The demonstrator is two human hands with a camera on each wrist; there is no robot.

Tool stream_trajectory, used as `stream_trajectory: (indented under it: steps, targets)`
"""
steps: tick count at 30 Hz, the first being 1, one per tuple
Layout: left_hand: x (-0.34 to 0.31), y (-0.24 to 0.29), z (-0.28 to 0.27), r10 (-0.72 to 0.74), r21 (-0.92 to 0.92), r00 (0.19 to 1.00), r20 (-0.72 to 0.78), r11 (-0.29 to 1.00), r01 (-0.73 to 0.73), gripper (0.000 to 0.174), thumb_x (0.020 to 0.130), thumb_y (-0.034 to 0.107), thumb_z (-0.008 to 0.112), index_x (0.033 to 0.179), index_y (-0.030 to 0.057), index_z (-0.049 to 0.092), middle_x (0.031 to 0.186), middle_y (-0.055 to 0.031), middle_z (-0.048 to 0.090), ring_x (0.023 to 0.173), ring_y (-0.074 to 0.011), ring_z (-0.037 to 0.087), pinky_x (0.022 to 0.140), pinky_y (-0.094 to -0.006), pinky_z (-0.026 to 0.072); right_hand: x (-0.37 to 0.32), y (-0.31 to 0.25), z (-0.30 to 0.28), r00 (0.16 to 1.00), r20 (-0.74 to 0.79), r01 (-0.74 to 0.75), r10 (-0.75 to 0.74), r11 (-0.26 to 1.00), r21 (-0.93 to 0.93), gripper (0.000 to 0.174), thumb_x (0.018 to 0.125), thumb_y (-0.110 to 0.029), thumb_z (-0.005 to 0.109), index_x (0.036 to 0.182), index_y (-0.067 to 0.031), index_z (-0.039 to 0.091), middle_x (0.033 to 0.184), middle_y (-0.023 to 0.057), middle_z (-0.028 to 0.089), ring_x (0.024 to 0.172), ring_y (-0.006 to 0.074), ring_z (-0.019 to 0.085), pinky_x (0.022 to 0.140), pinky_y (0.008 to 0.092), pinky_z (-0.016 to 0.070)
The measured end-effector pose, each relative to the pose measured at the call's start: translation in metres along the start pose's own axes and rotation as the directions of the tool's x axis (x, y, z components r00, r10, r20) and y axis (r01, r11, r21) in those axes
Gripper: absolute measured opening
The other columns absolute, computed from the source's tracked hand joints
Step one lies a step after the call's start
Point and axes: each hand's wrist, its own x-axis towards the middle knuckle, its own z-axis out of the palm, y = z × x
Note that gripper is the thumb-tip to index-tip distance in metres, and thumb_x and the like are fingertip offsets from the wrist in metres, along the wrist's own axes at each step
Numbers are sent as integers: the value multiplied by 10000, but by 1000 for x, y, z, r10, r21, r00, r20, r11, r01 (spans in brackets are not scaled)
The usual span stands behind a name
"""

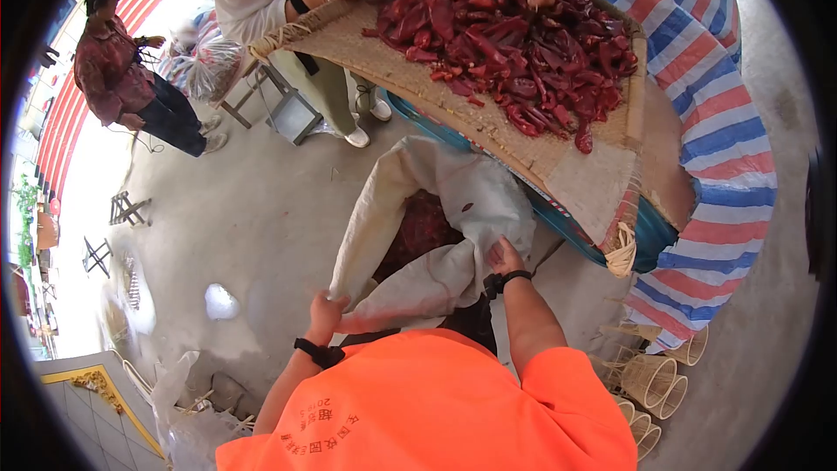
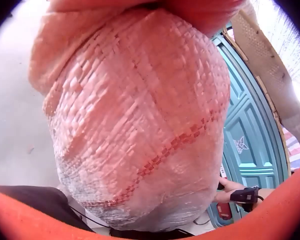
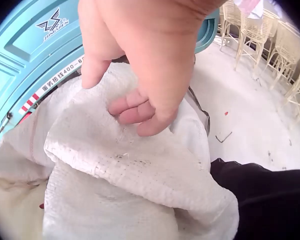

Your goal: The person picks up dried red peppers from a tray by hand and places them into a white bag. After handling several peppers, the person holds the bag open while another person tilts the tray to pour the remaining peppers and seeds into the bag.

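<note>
A white woven sack stands on the floor in front of the orange shirt, its mouth spread, with dark red peppers inside. My left hand grips the sack's near left edge in the head view; in the left wrist view the sack's side, marked by a red stripe, fills the middle. On the right side of the sack lies my right hand. From the right wrist view, that hand rests on the folded cloth with fingers bent loosely, the thumb apart from them.
A woven tray heaped with red peppers lies over a teal vehicle bed. A person reaches into the peppers; another stands far left. Striped sheeting hangs at right, above rattan stools.
</note>
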Motion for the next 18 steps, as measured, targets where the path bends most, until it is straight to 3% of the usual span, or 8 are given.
stream_trajectory:
  steps: [1, 4, 7, 10, 11, 14, 15, 18]
  targets:
    - [3, -3, -5, -26, 77, 992, 123, 997, 16, 407, 763, 239, 683, 1024, -61, 599, 831, -234, 663, 763, -357, 661, 691, -420, 501, 10, 5, -4, 997, 79, 12, -6, 997, -73, 617, 807, -217, 743, 1328, -94, 436, 1101, 135, 545, 874, 263, 592, 687, 377, 551]
    - [-4, -4, -7, 97, 138, 995, -25, 986, -93, 310, 758, 262, 666, 828, -39, 646, 739, -240, 647, 711, -367, 657, 656, -426, 502, 21, 9, -3, 998, 46, 53, -45, 978, -200, 677, 799, -209, 749, 1358, -78, 390, 1110, 143, 545, 893, 261, 599, 657, 355, 550]
    - [-12, -4, -11, 81, 185, 997, 10, 979, -81, 293, 757, 251, 668, 859, -22, 639, 739, -237, 644, 695, -368, 654, 639, -418, 497, 7, 9, 14, 970, -177, 136, -167, 975, -174, 496, 810, -287, 744, 1211, -106, 514, 1102, 99, 547, 994, 259, 567, 677, 319, 547]
    - [-30, 6, -22, 50, 165, 998, 27, 985, -54, 279, 774, 237, 656, 872, -23, 631, 735, -231, 636, 678, -345, 651, 631, -404, 489, 8, 8, 18, 993, -80, 97, -86, 986, 139, 457, 808, -278, 745, 1170, -96, 532, 1082, 95, 545, 855, 234, 586, 619, 289, 544]
    - [-31, -1, -23, 62, 129, 998, -16, 990, -59, 269, 789, 232, 652, 872, -23, 629, 714, -214, 629, 649, -314, 635, 616, -394, 480, 15, 8, 16, 997, 49, 54, -64, 980, 189, 432, 805, -257, 747, 1158, -113, 543, 1027, 77, 552, 781, 200, 571, 617, 299, 545]
    - [-31, -18, -24, 59, 15, 993, -105, 998, -57, 242, 832, 218, 637, 870, -21, 623, 653, -158, 599, 577, -221, 568, 571, -361, 447, 18, 10, 16, 981, 2, 192, -193, 977, -87, 406, 819, -244, 731, 1165, -126, 553, 1003, 61, 571, 732, 160, 569, 609, 296, 538]
    - [-30, -13, -28, 32, -34, 992, -118, 999, -37, 236, 847, 215, 632, 868, -20, 622, 634, -137, 583, 563, -187, 533, 554, -350, 431, -6, 6, 21, 955, 94, 293, -283, 948, -125, 317, 862, -264, 684, 1117, -108, 577, 905, 39, 581, 666, 108, 540, 586, 257, 512]
    - [-24, -6, -29, 17, -209, 992, -128, 977, -44, 229, 919, 208, 578, 869, -13, 613, 610, -30, 530, 572, -93, 430, 515, -298, 369, -100, -15, 49, 816, 344, 568, -464, 753, -333, 295, 896, -312, 636, 1074, -82, 582, 777, 8, 557, 590, 80, 508, 533, 217, 455]
